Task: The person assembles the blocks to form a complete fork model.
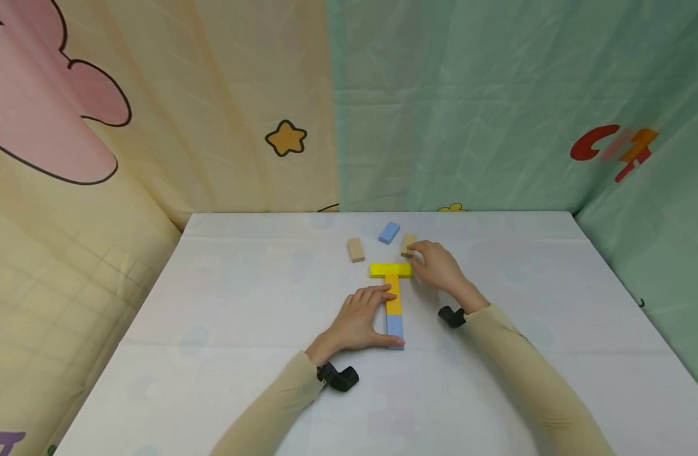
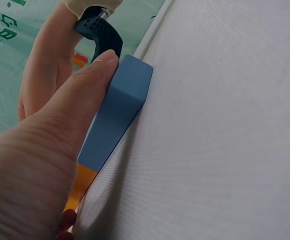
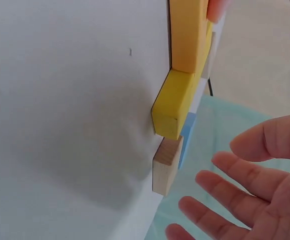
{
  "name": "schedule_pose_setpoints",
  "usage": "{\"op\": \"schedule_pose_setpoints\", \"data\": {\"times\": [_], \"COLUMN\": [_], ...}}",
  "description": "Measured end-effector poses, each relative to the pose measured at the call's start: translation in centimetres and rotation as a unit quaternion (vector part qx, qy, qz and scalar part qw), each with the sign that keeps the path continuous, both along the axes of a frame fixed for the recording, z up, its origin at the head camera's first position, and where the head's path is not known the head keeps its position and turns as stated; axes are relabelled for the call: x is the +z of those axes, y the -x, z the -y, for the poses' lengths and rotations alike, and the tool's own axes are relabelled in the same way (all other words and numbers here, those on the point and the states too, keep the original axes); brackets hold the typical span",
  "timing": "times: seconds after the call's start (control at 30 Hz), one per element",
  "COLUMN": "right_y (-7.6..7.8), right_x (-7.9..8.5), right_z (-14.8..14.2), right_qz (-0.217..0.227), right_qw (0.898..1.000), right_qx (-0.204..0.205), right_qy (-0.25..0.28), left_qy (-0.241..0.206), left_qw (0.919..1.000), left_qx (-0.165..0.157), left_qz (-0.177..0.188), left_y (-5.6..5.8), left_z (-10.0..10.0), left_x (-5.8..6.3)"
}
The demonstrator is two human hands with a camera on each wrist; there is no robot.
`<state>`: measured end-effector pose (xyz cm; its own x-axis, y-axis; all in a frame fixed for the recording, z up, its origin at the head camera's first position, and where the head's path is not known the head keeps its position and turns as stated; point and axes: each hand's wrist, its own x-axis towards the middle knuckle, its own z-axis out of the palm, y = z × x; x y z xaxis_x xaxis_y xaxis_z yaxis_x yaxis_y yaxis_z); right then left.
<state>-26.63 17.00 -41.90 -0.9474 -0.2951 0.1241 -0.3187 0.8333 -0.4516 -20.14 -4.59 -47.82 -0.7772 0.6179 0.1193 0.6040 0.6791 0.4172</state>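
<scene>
A yellow block lies crosswise at the far end of an orange block. Behind the orange one, on the near side, comes a blue block, all in a T shape. My left hand rests against the stem's left side, its thumb touching the near end of the blue block and a fingertip at the orange block. My right hand hovers by the yellow block's right end, close to a plain wooden block. In the right wrist view, its loosely bent fingers hold nothing.
Another plain wooden block and a second blue block lie beyond the yellow one. The white-covered table has its far edge against patterned curtains. Each wrist carries a black camera mount.
</scene>
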Motion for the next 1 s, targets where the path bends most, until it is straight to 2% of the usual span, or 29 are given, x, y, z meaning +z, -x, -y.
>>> {"op": "schedule_pose_setpoints", "data": {"times": [0.23,0.37,0.57,1.0], "right_y": [1.2,1.3,1.1,0.7], "right_x": [-0.2,-0.5,-0.6,-1.3], "right_z": [0.6,0.9,1.0,0.5], "right_qz": [0.059,0.086,0.090,0.059], "right_qw": [0.997,0.995,0.992,0.996], "right_qx": [0.014,0.017,0.013,0.005], "right_qy": [-0.038,-0.055,-0.089,-0.072], "left_qy": [-0.005,-0.003,0.001,-0.001], "left_qw": [1.0000,1.0000,1.0000,1.0000], "left_qx": [0.000,0.001,0.001,0.001], "left_qz": [0.004,0.007,0.002,0.000], "left_y": [0.0,0.0,0.0,0.0], "left_z": [0.0,0.0,0.0,0.1], "left_x": [-0.1,-0.2,-0.1,0.2]}}
